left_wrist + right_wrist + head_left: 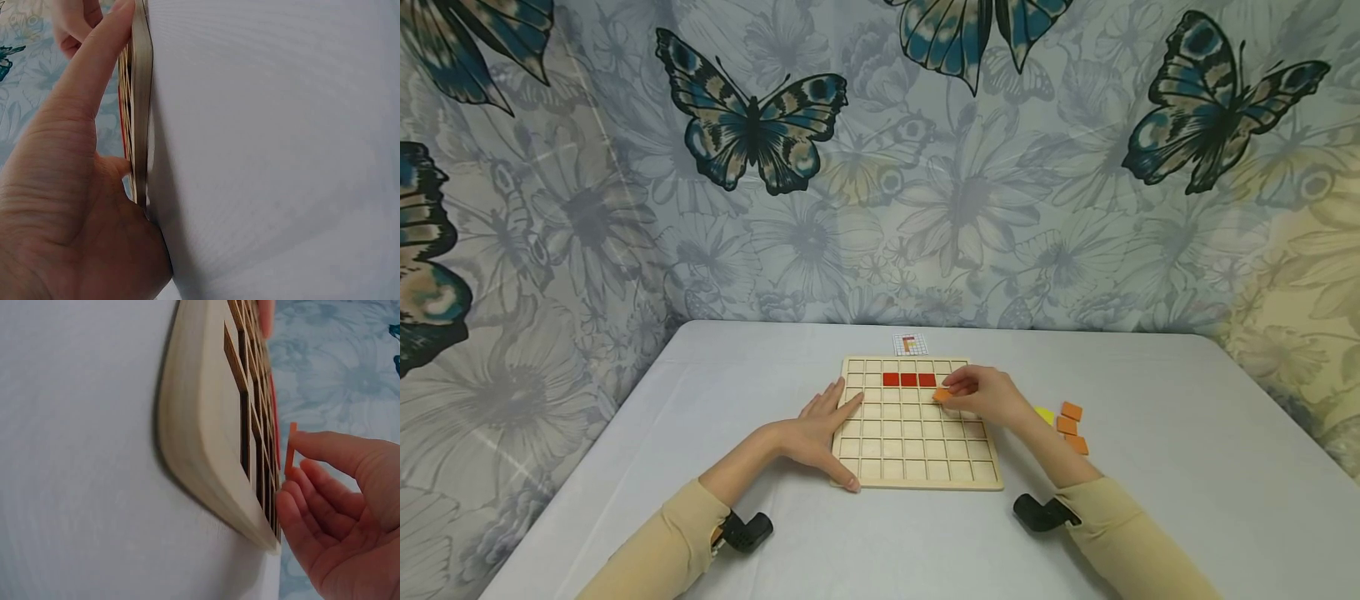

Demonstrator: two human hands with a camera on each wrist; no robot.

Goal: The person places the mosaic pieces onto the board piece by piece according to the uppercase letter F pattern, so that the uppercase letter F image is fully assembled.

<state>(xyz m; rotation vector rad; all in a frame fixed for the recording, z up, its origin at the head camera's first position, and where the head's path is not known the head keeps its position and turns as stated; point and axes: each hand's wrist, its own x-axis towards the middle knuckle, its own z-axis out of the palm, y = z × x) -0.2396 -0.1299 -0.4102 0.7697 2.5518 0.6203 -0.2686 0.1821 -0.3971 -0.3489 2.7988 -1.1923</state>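
Observation:
A wooden grid board (917, 484) with square cells lies on the white table. Three red square tiles (908, 380) sit side by side in its second row from the back. Spread along the board's left side, my left hand (814, 433) rests its thumb at the near left corner and its fingers on the left rim. My right hand (988, 395) pinches an orange square tile (941, 396) over the board's right part, close to the row of red tiles. Seen edge-on in the right wrist view, that orange tile (290, 449) is between thumb and fingertips.
Several loose orange tiles (1067, 425) lie on the table right of the board, beside a yellow tile (1044, 414) partly hidden by my right forearm. Behind the board is a small card (910, 344) with a coloured grid pattern. A butterfly-print curtain (970, 250) hangs behind the table.

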